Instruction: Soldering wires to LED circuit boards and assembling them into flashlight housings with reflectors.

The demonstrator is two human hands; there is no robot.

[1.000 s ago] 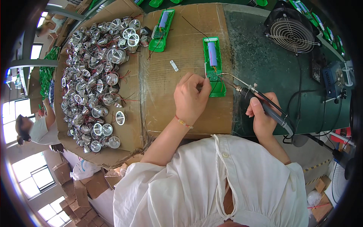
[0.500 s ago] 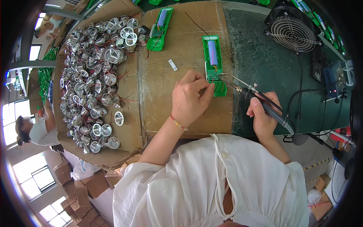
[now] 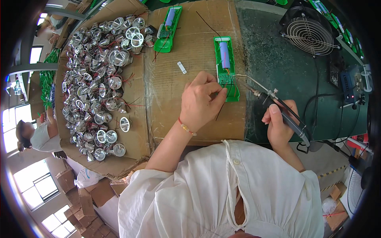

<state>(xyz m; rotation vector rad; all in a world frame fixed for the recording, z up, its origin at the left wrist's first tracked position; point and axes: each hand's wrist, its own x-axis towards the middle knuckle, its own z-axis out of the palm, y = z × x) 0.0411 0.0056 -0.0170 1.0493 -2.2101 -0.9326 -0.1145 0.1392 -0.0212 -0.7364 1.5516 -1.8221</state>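
My right hand [image 3: 279, 126] grips a soldering iron [image 3: 293, 123] with a thin metal solder-feed tube [image 3: 256, 82] clamped along it. The iron's tip and the tube's end point at the right edge of a small green circuit board [image 3: 225, 79]. This board sits in a green plastic housing [image 3: 236, 95], below a purple cylindrical battery [image 3: 224, 56]. Against the housing's lower left side, my left hand [image 3: 199, 100] pinches a thin dark wire [image 3: 219, 111], whose loose end hangs below the fingers. A red wire also shows by the board.
A cardboard box [image 3: 145, 95] at left holds many silvery reflector cups [image 3: 95, 79] with wires. Another green housing [image 3: 163, 44] with a battery lies farther back, near a small white strip [image 3: 181, 68]. A fan [image 3: 309, 35] and a blue power unit [image 3: 350, 85] stand at right.
My right hand has drawn the soldering iron slightly right and down, its tip backing off the board. The housing has shifted a touch to the right. My left hand keeps its pinch.
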